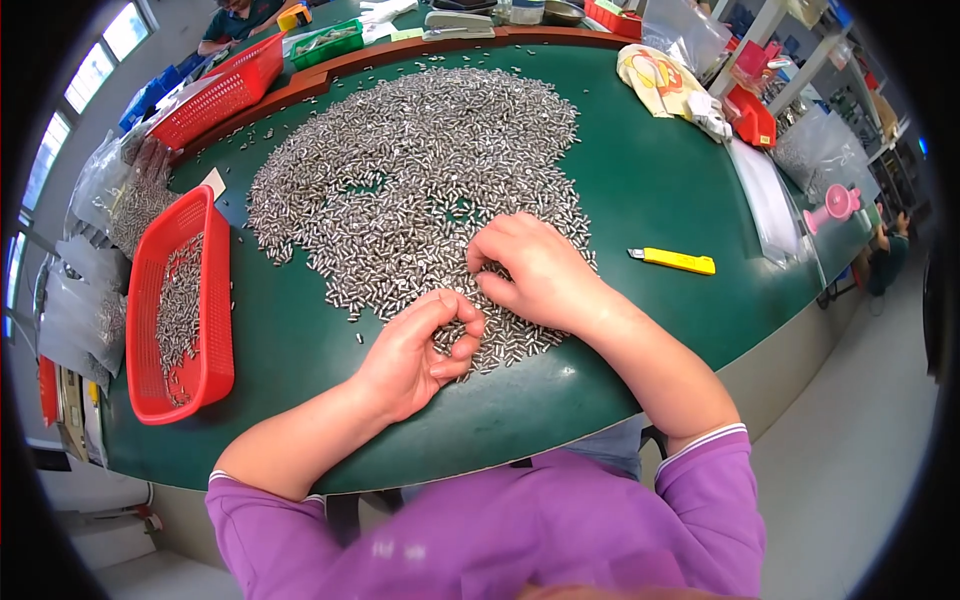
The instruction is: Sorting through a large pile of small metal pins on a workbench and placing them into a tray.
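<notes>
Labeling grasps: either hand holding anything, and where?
Cannot tell. Left hand is curled and right hand lies fingers-down on the small metal pins; any pinched pin is hidden.

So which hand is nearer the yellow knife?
Right. The right hand lies on the metal parts just left of the knife; the left hand sits farther left, nearer the table edge.

small pins: shiny bare metal, under the fingers | table: matt green, smooth | basket: glossy red plastic mesh, left of fingers
</notes>
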The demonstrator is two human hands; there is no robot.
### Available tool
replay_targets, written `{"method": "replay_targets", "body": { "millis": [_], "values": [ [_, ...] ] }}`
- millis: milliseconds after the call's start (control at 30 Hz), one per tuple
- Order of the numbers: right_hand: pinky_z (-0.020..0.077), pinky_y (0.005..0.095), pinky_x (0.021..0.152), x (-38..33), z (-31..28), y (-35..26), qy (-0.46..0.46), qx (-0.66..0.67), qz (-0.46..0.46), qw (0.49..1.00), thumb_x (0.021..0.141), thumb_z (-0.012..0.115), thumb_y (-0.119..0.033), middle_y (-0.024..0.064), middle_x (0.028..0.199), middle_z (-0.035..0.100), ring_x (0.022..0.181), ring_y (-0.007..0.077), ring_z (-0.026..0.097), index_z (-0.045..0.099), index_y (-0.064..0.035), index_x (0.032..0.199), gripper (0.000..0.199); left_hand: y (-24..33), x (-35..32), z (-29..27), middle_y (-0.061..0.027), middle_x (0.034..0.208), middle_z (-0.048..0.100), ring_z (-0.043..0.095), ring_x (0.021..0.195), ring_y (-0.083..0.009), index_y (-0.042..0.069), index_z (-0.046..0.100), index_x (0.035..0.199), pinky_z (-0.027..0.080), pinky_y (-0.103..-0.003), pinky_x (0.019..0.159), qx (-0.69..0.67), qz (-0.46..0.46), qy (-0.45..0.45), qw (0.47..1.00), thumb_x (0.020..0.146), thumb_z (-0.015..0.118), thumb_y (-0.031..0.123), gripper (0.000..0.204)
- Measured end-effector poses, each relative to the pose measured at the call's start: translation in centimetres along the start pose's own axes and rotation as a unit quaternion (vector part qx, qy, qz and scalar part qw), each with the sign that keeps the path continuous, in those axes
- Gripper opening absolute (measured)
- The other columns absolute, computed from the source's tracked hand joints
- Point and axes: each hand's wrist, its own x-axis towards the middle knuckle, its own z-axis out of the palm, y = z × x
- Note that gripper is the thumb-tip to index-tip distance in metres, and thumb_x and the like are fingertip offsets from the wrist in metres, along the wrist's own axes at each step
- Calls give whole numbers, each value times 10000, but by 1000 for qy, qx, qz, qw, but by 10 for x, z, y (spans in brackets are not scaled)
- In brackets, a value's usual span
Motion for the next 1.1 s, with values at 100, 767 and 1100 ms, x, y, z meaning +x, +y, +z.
{"method": "replay_targets", "body": {
  "millis": [100,767,1100],
  "values": [
    [469,409,805,1,-1,-1,-5,4,-6,1000,749,650,-91,77,883,586,890,294,562,601,-79,863,125,0,0,0,-64,928,539,437,676,-105,54,511,1006,301,-199,487,-4,3,5,1000,989,452,182,142],
    [470,396,808,-7,-19,-4,-67,3,-9,998,752,691,-116,62,909,620,907,280,581,669,-95,894,146,0,1,3,-89,888,527,407,640,-111,53,491,946,300,-204,469,-48,12,21,999,1022,418,253,226],
    [465,408,790,-4,-12,-3,-20,-28,-25,999,763,677,-113,59,858,597,883,281,570,643,-82,841,90,0,-1,0,-84,890,513,407,635,-102,45,492,964,301,-200,466,-57,6,23,998,1024,430,271,242]
  ]
}}
